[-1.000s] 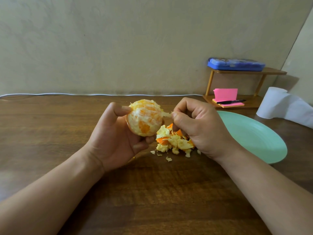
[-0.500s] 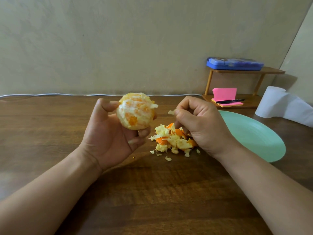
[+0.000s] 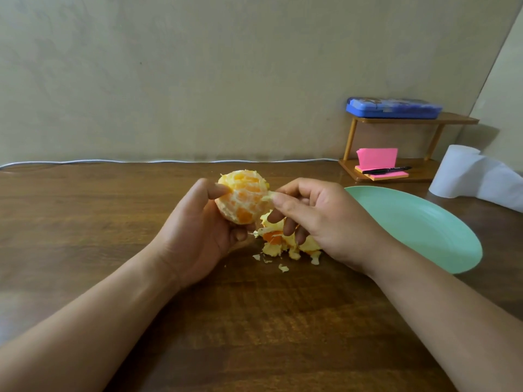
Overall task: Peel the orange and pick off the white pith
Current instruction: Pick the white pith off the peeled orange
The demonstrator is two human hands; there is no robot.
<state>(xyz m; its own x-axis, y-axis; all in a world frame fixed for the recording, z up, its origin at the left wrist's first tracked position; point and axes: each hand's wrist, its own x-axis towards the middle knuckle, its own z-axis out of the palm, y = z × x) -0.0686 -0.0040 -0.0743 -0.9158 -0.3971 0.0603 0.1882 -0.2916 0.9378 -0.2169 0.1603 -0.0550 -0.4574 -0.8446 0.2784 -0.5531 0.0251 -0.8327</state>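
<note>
My left hand (image 3: pixel 198 236) grips the peeled orange (image 3: pixel 243 198) above the wooden table, thumb on its left side, fingers curled under it. The fruit shows orange flesh with patches of white pith. My right hand (image 3: pixel 319 219) is at the orange's right side, and its thumb and forefinger pinch a strip of pith (image 3: pixel 267 196) that still touches the fruit. The other fingers of that hand point down over a heap of peel and pith scraps (image 3: pixel 278 244) lying on the table just below both hands.
A green plate (image 3: pixel 418 227) lies on the wooden table (image 3: pixel 254 321) to the right of my right hand. Behind it are a small wooden shelf (image 3: pixel 410 120) with a blue case, pink sticky notes and a pen, and a paper roll (image 3: pixel 458 174). A white cable runs along the wall.
My hands had drawn apart half a second ago, the right one carrying a pith scrap; now the orange is turned and back at centre, and my right fingers pinch a new strip on it.
</note>
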